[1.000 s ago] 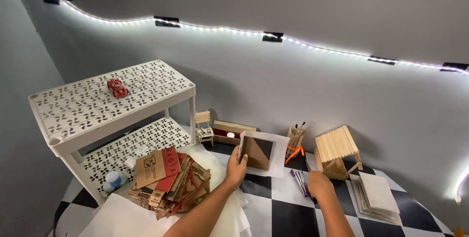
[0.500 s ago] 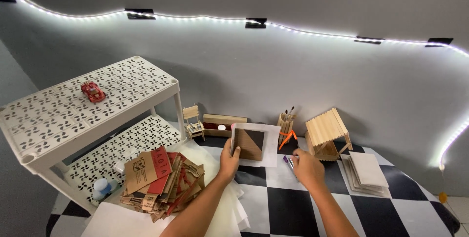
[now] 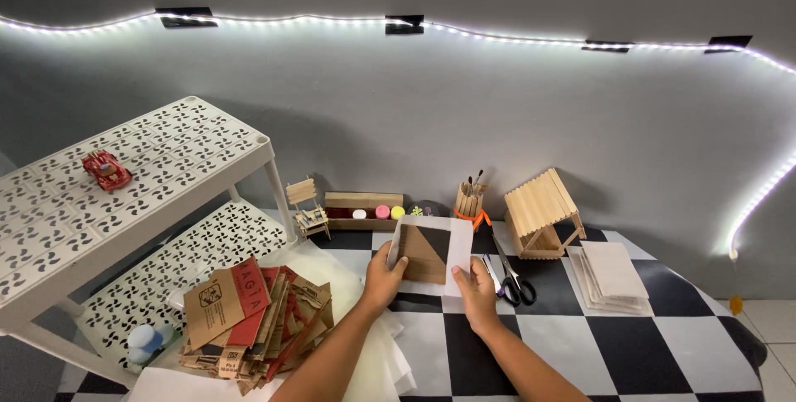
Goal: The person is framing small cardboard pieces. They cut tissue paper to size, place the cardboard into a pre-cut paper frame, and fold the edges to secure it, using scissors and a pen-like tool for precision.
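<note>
A small brown stick-built panel (image 3: 424, 253) rests on a white sheet of paper (image 3: 458, 244) over the black and white checkered table (image 3: 630, 344). My left hand (image 3: 383, 279) grips the panel's left edge with the thumb on top. My right hand (image 3: 477, 288) touches the paper's lower right corner, fingers closed on it. Both forearms reach in from the bottom of the view.
A pile of cardboard scraps (image 3: 249, 319) lies left on translucent sheets. Scissors (image 3: 512, 278), a stick house (image 3: 541, 211), a brush cup (image 3: 469, 200), a paint tray (image 3: 363, 211) and a tiny chair (image 3: 307, 207) stand behind. Stacked white sheets (image 3: 609, 273) lie right. A white perforated shelf (image 3: 124, 178) carries a red toy car (image 3: 106, 170).
The view has tilted down and nearer. My left hand laid the upright panel flat onto the white paper, and my right hand moved left to the paper's corner.
</note>
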